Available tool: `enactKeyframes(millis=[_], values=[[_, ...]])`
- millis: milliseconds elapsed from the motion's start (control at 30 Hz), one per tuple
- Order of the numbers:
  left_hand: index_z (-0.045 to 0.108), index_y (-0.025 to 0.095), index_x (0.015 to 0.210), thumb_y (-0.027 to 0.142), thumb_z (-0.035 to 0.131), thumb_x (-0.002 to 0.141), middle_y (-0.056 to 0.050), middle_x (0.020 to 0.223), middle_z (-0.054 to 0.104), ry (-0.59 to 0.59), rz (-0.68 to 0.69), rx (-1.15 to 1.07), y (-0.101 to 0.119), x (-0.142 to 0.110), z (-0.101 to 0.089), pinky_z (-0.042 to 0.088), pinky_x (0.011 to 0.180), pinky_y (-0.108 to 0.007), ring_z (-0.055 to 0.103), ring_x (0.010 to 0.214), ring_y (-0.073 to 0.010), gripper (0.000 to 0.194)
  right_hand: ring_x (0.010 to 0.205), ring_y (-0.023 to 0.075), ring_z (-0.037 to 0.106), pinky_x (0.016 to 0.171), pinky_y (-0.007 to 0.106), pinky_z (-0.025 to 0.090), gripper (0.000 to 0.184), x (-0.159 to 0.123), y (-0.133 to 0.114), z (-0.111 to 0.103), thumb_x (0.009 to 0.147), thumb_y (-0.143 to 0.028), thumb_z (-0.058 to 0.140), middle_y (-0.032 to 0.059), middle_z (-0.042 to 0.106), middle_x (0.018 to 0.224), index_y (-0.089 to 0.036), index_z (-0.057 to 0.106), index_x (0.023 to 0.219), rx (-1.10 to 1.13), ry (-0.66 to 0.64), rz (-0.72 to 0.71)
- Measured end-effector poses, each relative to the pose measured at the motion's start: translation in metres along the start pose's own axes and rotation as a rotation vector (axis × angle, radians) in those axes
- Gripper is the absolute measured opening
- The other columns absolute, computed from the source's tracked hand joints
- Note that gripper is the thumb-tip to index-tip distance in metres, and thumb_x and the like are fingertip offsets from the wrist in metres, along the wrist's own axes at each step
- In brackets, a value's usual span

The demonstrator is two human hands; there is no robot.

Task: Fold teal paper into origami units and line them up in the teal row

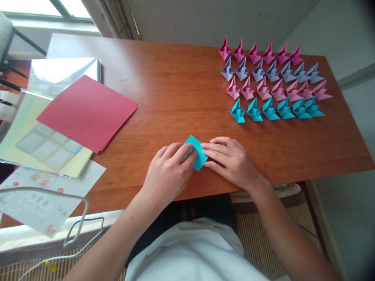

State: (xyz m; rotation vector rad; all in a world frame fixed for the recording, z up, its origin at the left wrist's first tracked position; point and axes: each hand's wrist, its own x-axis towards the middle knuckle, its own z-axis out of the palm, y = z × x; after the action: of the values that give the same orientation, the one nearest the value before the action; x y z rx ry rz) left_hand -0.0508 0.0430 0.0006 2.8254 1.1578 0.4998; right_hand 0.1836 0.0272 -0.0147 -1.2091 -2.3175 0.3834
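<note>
A small turquoise square of origami paper [200, 158] lies on the table near its front edge, turned with a corner toward me. My left hand [172, 166] has its fingers curled over the paper's left side, thumb and fingertips pinched together on it. From the right, my right hand [230, 158] rests on the wood with fingers stretched out, and its fingertips touch the paper's right edge. Behind the hands stand rows of folded paper pieces with pointed tips: turquoise [269, 109] nearest, then light pink [263, 89], lavender [259, 70] and deep pink [254, 54].
Red paper sheets [88, 113] lie at the left on a yellowish printed pack [14, 132] and a clear-wrapped pack [63, 74]. A white printed sheet [38, 199] overhangs the front left, near a grey bent tube [84, 210]. A chair [8, 39] stands beyond the left side.
</note>
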Motion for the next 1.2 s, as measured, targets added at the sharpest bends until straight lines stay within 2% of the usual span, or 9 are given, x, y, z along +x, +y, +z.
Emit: enactKeyframes(millis=[167, 400, 567, 833, 1200], values=[[0.07, 0.019, 0.108, 0.017, 0.054, 0.097, -0.006, 0.112, 0.076, 0.026, -0.006, -0.013, -0.0002, 0.0003, 0.0014, 0.053, 0.075, -0.04, 0.068, 0.098, -0.0254, 0.02, 0.121, 0.0293, 0.061, 0.099, 0.05, 0.054, 0.032, -0.0004, -0.0006, -0.0002, 0.095, -0.032, 0.07, 0.005, 0.071, 0.135, -0.026, 0.069, 0.126, -0.008, -0.011, -0.009], [0.071, 0.019, 0.106, 0.019, 0.053, 0.098, -0.004, 0.112, 0.076, 0.048, -0.033, -0.071, -0.0013, 0.0014, 0.0019, 0.055, 0.078, -0.04, 0.068, 0.099, -0.0253, 0.019, 0.119, 0.0276, 0.062, 0.101, 0.05, 0.054, 0.026, 0.0012, -0.0038, 0.0024, 0.097, -0.019, 0.063, 0.0047, 0.073, 0.132, -0.024, 0.07, 0.121, -0.009, 0.003, 0.023], [0.072, 0.02, 0.1, 0.019, 0.055, 0.098, -0.003, 0.112, 0.077, 0.04, -0.079, -0.1, -0.001, 0.0039, 0.0016, 0.057, 0.081, -0.039, 0.068, 0.097, -0.0242, 0.017, 0.121, 0.0284, 0.06, 0.104, 0.051, 0.055, 0.025, 0.0028, -0.0036, 0.0062, 0.095, -0.012, 0.062, 0.0066, 0.072, 0.131, -0.023, 0.074, 0.114, -0.013, 0.089, 0.019], [0.072, 0.021, 0.098, 0.018, 0.054, 0.098, -0.004, 0.111, 0.076, 0.037, -0.093, -0.114, 0.0, 0.0046, 0.0017, 0.058, 0.082, -0.039, 0.068, 0.097, -0.0239, 0.018, 0.121, 0.0288, 0.06, 0.103, 0.054, 0.056, 0.026, 0.0007, 0.0009, 0.0061, 0.094, -0.012, 0.063, 0.0067, 0.073, 0.128, -0.026, 0.075, 0.113, 0.004, 0.106, 0.047], [0.072, 0.02, 0.097, 0.02, 0.054, 0.099, -0.004, 0.109, 0.076, 0.044, -0.11, -0.111, -0.0001, 0.0059, 0.0016, 0.058, 0.08, -0.039, 0.069, 0.096, -0.0237, 0.018, 0.117, 0.0276, 0.061, 0.101, 0.052, 0.057, 0.019, 0.0001, 0.0016, 0.0062, 0.094, -0.011, 0.064, 0.0074, 0.074, 0.125, -0.025, 0.073, 0.104, 0.016, 0.142, 0.045]])
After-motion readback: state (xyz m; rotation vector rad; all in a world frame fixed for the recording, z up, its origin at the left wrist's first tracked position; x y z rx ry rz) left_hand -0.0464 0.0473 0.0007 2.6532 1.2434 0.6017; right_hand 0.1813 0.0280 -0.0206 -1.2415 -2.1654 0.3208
